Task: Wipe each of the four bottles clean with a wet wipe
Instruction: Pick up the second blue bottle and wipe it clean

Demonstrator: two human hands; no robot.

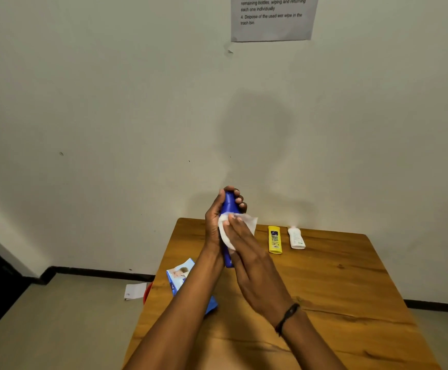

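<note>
My left hand [214, 222] grips a blue bottle [229, 206] held up above the far part of the wooden table [337, 289], fingers curled round its upper end. My right hand [246, 249] presses a white wet wipe [240, 225] flat against the bottle's side with straight fingers. The bottle's lower end shows below the wipe. A yellow bottle [275, 239] and a white bottle [295, 237] lie side by side on the table to the right of my hands. A fourth bottle is not visible.
A blue and white wet wipe pack [181, 273] lies near the table's left edge, partly under my left forearm. A red bin's rim [147, 292] peeks out beside the table, with a paper scrap [135, 291] on the floor. A printed instruction sheet [272, 17] hangs on the wall.
</note>
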